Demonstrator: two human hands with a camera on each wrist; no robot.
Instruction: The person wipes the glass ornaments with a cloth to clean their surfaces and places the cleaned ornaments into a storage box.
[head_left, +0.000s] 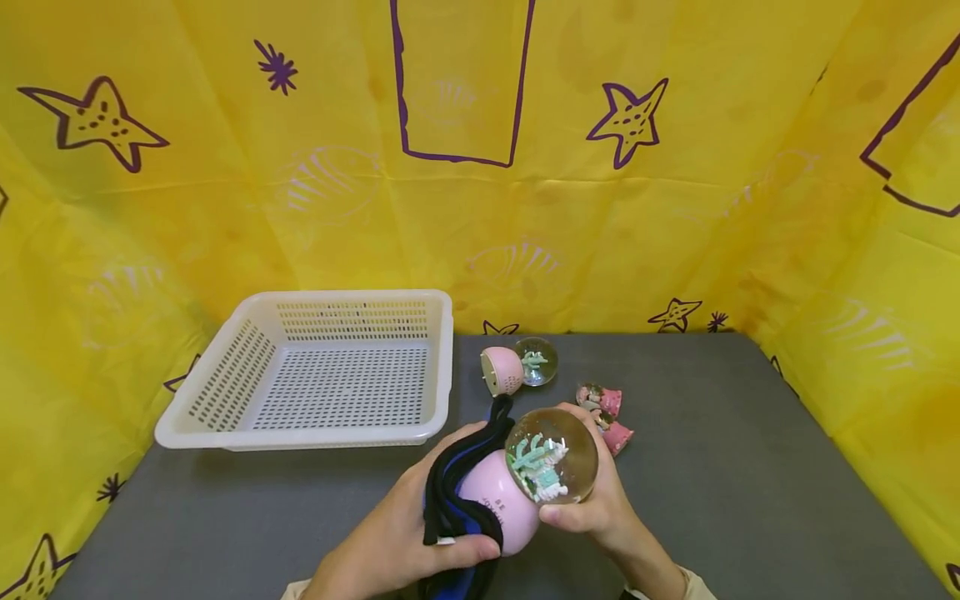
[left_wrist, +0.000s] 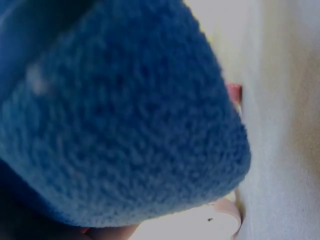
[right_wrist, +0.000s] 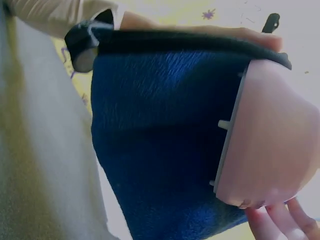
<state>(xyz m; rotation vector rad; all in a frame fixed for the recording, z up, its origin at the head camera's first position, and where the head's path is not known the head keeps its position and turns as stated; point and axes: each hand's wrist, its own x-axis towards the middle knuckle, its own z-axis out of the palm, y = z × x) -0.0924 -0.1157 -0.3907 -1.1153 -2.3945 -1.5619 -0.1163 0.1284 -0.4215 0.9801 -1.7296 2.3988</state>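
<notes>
Snow globe (head_left: 529,483) sits between both hands (head_left: 405,521) (head_left: 603,500), cloth (head_left: 452,500) against its base (head_left: 504,500).

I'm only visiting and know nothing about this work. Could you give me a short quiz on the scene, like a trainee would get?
1. True or false: the right hand has its fingers inside the white basket.
2. What does the left hand hold against the pink base?
3. How does the farther snow globe lie? a) upright b) on its side c) upside down

Key:
1. False; they grip the clear ball of the held snow globe.
2. A black-and-blue cloth.
3. b
</notes>
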